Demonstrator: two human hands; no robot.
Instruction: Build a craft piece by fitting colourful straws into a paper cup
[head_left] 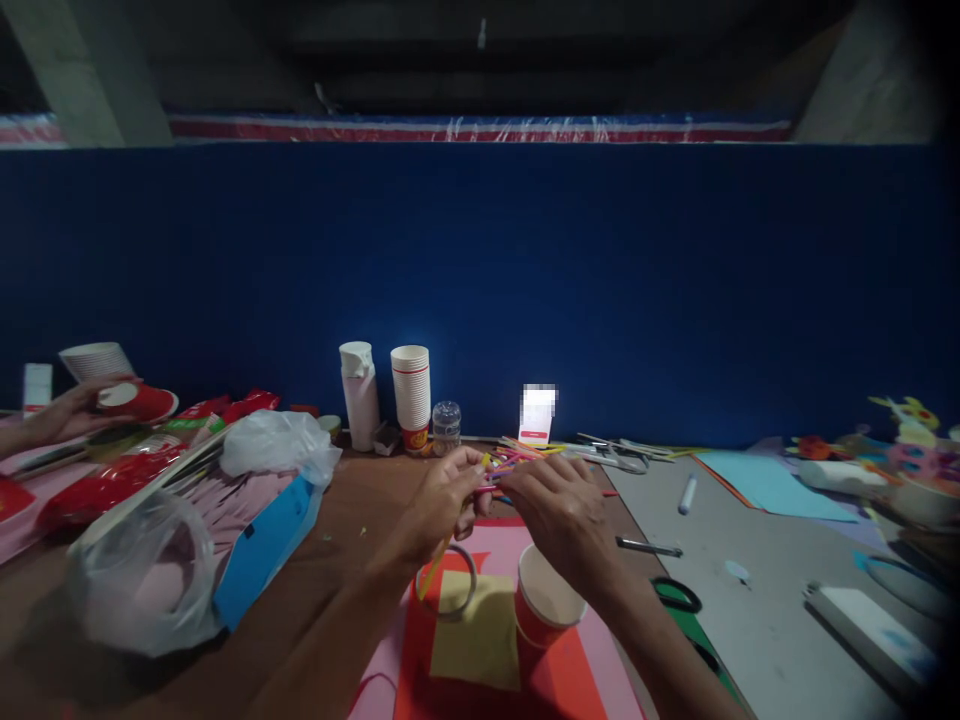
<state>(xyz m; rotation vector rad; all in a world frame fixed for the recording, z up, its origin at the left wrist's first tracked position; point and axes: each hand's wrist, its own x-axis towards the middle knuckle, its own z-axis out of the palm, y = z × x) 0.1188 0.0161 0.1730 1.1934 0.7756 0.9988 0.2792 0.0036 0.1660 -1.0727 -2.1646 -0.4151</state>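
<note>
So the left hand [448, 492] was pinched on some thin coloured strips [487, 487], up above the red sheet [420, 660]. The right hand [559, 498] was right up against them, but its fingertips were hidden, so I couldn't tell if it was gripping. Kinda crowded: a paper cup [534, 625] sat just under the right wrist, scissors [677, 594] poked out beside that forearm, and a bulging plastic bag [146, 580] hogged the left. Another person's hand [75, 408] had a red cup [146, 403] over there. Counting up: one ring [473, 582], one yellow square [480, 645], one stack of cups [412, 400], one clear bottle [447, 428], one lit phone [535, 418], one marker [688, 494].
</note>
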